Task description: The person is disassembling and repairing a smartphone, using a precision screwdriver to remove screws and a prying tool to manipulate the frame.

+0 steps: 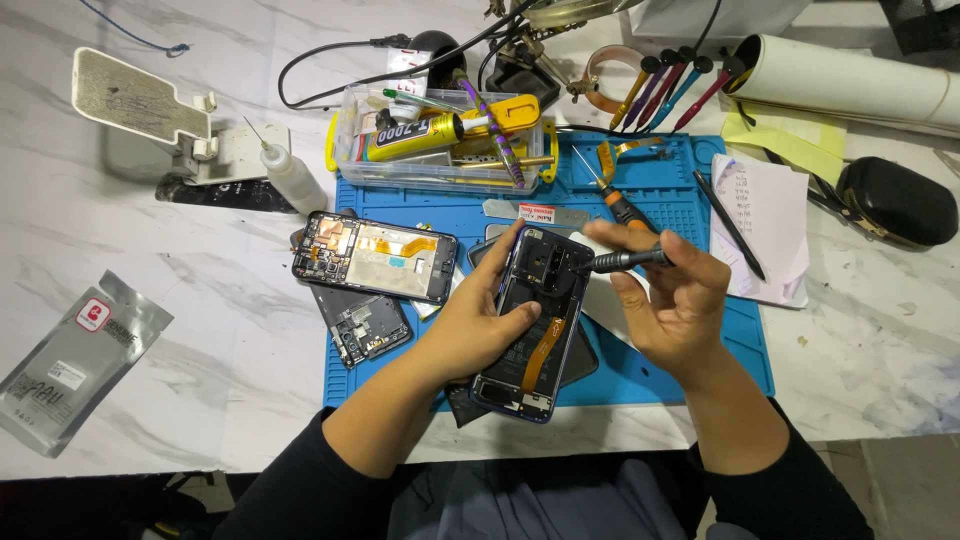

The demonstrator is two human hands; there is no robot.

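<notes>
- Nearest, the left hand (478,325) cradles an opened phone (530,325) over the near half of the blue mat (690,185); its grip is closed around the phone's left edge, thumb across the exposed inside (an orange ribbon cable shows there).
- The right hand (672,300) pinches a dark screwdriver (625,260) between thumb and fingers, its tip at the phone's upper part, above the mat's middle.
- On the mat's left edge lie a second opened phone body (378,257) and a smaller circuit board (362,328), touching.
- Off the mat's left side, a silver pouch (75,360) rests on the marble surface (200,350).
- At the mat's far left edge sits a clear plastic tray (440,170) holding a yellow-and-black glue tube (412,137), a purple-handled tool and yellow parts.
- Beside that tray, left of the mat, stands a small white bottle (292,178).
- Beyond the mat's far right corner, a cluster of coloured tools (672,85) stands.
</notes>
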